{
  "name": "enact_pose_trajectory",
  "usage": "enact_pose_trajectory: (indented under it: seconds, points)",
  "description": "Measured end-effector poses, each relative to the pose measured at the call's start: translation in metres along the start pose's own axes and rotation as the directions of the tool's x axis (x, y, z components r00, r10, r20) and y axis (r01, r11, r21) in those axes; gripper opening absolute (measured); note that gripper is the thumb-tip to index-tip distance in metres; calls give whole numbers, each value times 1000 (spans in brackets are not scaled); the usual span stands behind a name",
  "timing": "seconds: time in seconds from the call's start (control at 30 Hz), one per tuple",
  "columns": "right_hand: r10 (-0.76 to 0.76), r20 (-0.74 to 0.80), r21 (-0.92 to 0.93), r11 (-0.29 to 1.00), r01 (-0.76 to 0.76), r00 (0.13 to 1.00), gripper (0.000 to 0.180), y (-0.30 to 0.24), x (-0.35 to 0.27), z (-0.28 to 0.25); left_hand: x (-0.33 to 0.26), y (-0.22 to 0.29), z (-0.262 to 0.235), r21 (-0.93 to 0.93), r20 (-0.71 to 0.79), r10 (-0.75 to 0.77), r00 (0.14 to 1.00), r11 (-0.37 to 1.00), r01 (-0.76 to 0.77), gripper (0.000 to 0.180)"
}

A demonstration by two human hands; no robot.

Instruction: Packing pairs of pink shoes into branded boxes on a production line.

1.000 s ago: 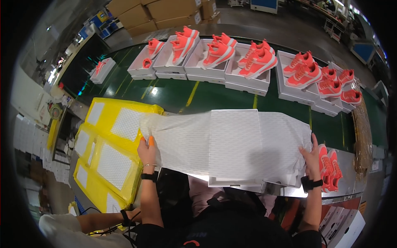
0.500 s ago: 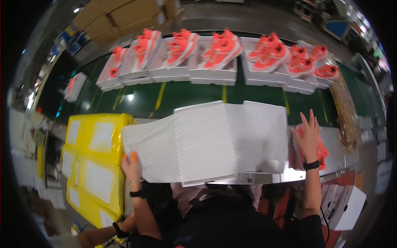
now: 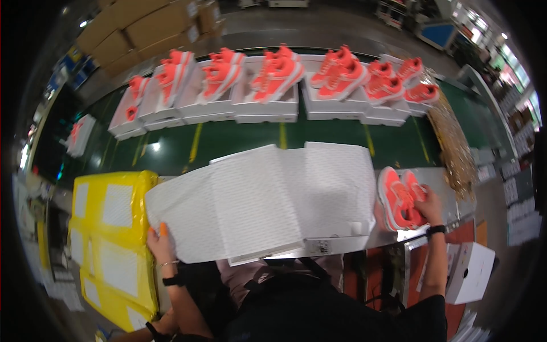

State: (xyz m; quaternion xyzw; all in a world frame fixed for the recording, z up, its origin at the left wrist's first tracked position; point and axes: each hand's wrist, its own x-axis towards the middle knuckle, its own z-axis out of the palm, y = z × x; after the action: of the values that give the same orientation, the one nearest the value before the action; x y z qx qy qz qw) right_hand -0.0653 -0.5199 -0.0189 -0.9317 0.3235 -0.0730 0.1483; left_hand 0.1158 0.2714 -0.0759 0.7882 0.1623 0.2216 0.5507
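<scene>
Left hand [image 3: 161, 246] gripping lower left edge of white paper [image 3: 262, 199], thumb on top, fingers hidden beneath. Right hand [image 3: 428, 206] laid on pair of orange shoes [image 3: 400, 198] at right end of worktop [image 3: 439, 182]; whether clenched on them or merely resting, cannot tell.

Paper spread flat over an open box [image 3: 307, 248], covering it almost wholly; only front wall of box showing below the sheet. Held at the corner, judged to keep the sheet flat and in place over the box. Shoes lying side by side just beside right edge of paper, close to the box, judged placed within easy reach.

Yellow wrapped bundle [image 3: 108, 228] at left, touching left edge of paper. Beyond, green conveyor [image 3: 239, 139] carrying a row of white boxes [image 3: 268, 105], each with orange shoes set on top. Brown cartons [image 3: 148, 31] stacked past the conveyor. One white box [image 3: 470, 271] standing lower right, beside the right forearm.
</scene>
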Motion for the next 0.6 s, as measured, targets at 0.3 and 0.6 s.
enact_pose_trajectory:
  seconds: [0.3,0.6]
  points:
    - [-39,-77,894,439,87,996,42,-139,-1,-84,0,21,3,54,-15,31,999,998,-30,17]
    - [-596,739,657,533,-533,314,59,-390,-74,52,2,50,-9,-68,-3,-74,997,995,73,17]
